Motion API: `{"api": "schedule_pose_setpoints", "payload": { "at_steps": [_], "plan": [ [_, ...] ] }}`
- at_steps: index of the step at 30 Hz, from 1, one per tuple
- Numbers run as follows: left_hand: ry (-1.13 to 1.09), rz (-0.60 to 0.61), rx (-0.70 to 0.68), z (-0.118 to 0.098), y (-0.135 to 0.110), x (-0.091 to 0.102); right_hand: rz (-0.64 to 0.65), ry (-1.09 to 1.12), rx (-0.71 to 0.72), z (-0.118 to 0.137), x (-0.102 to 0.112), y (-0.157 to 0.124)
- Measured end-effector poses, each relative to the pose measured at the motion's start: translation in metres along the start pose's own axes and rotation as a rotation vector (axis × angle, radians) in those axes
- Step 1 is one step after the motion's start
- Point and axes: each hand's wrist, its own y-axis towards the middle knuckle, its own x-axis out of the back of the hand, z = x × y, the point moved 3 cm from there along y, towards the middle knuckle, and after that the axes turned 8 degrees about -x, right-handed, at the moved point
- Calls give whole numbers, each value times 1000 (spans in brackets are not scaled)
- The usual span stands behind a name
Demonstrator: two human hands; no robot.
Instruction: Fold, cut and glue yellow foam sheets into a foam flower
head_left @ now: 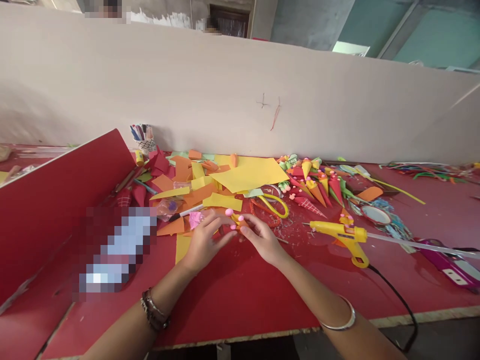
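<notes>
My left hand (pixel 204 240) and my right hand (pixel 262 239) meet over the red table (pixel 240 295), fingers pinched together on a small orange paper piece (pixel 237 223) between them. Both hands have pink-painted nails. A yellow paper strip (pixel 182 247) lies under my left hand. A pink scrap (pixel 195 219) sits just beyond my left fingers. Yellow-handled scissors (pixel 273 202) lie just past my right hand.
A yellow glue gun (pixel 343 236) with a black cord lies right of my hands. Orange and yellow paper sheets (pixel 247 175) pile behind. Several paper cones (pixel 318 187) lie at back right. A pen cup (pixel 144 140) stands by the beige wall. A red divider (pixel 56 200) rises left.
</notes>
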Motion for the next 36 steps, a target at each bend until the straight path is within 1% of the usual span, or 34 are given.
{"api": "schedule_pose_setpoints", "payload": {
  "at_steps": [4,10,15,20,25,30,36],
  "plan": [
    [-25,-2,1,0,0,1,-20,-34,-22,2,2,-1],
    [1,-20,11,1,1,0,-18,-94,-23,2,3,-1],
    [-29,-7,57,2,1,-1,-42,-130,-34,1,4,-2],
    [-67,-19,106,2,1,0,-26,-134,-22,4,2,-5],
    [-50,-23,90,1,0,0,-12,-137,-11,8,0,-6],
    [-72,22,51,0,3,2,-18,-152,-11,7,2,-7],
    [-89,62,54,2,3,3,-1,-183,-32,6,2,-7]
  ]
}}
